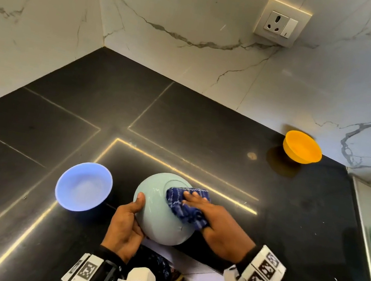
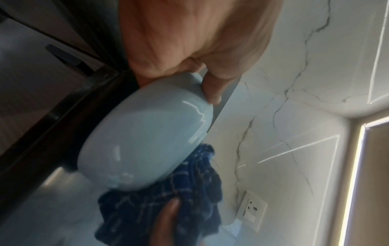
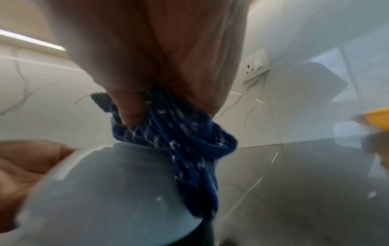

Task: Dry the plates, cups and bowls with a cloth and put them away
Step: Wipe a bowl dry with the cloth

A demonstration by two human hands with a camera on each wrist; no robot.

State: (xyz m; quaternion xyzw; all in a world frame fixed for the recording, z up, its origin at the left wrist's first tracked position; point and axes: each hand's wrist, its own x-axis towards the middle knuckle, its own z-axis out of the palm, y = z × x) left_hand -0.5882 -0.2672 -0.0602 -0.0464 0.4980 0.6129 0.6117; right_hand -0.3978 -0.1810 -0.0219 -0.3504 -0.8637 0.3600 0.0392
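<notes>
A pale green bowl (image 1: 159, 213) is held bottom-up above the front of the black counter (image 1: 205, 131). My left hand (image 1: 128, 223) grips its rim, thumb lying on the outer wall. My right hand (image 1: 207, 213) presses a dark blue patterned cloth (image 1: 184, 202) against the bowl's base and side, fingers lying over the cloth. The left wrist view shows the bowl (image 2: 145, 141) with the cloth (image 2: 168, 204) beneath it. In the right wrist view the cloth (image 3: 179, 133) lies bunched under my fingers on the bowl (image 3: 109, 191).
A blue bowl (image 1: 83, 186) stands upright on the counter left of my hands. An orange bowl (image 1: 302, 147) sits far right near the marble wall. A socket (image 1: 281, 22) is on the wall. A steel sink edge (image 1: 363, 229) with a green mat lies at right.
</notes>
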